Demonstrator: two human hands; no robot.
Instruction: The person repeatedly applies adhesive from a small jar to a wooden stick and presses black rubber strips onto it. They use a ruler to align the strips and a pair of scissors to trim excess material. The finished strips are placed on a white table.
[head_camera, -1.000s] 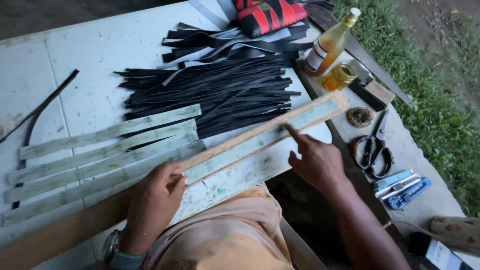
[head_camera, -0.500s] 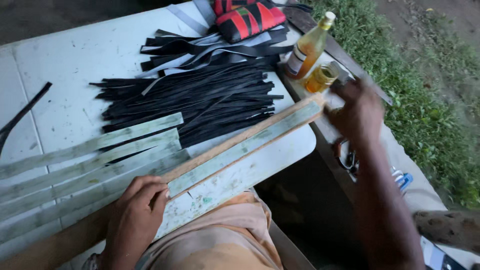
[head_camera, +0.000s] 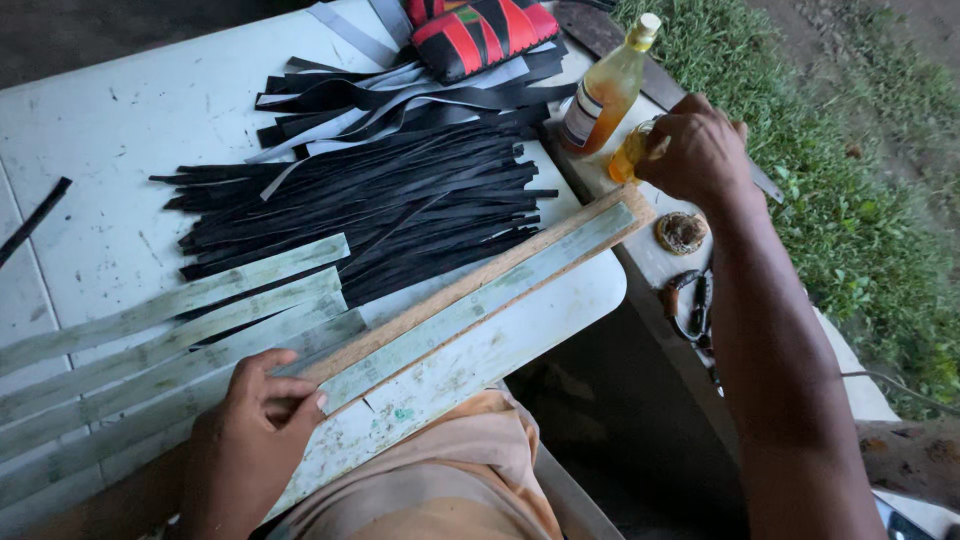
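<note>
My left hand (head_camera: 258, 420) presses flat on the near end of a pale green strip (head_camera: 480, 305) that lies along a long wooden board (head_camera: 470, 285) on the white table (head_camera: 130, 110). My right hand (head_camera: 695, 152) is closed around a small jar of yellow liquid (head_camera: 630, 155) on the side ledge, beside a tall bottle of amber liquid (head_camera: 605, 90). Several more pale green strips (head_camera: 170, 310) lie to the left. A heap of black strips (head_camera: 380, 200) covers the table's middle.
A red-and-black pouch (head_camera: 480, 30) sits at the far edge among grey strips. A round brown lid (head_camera: 682, 232) and scissors (head_camera: 690, 305) lie on the ledge. One black strip (head_camera: 32, 220) lies far left. Grass (head_camera: 850, 180) borders the right side.
My right hand left the wooden board, reached right to the ledge and closed on the small jar. My left hand stayed on the strip's near end. The camera tilted.
</note>
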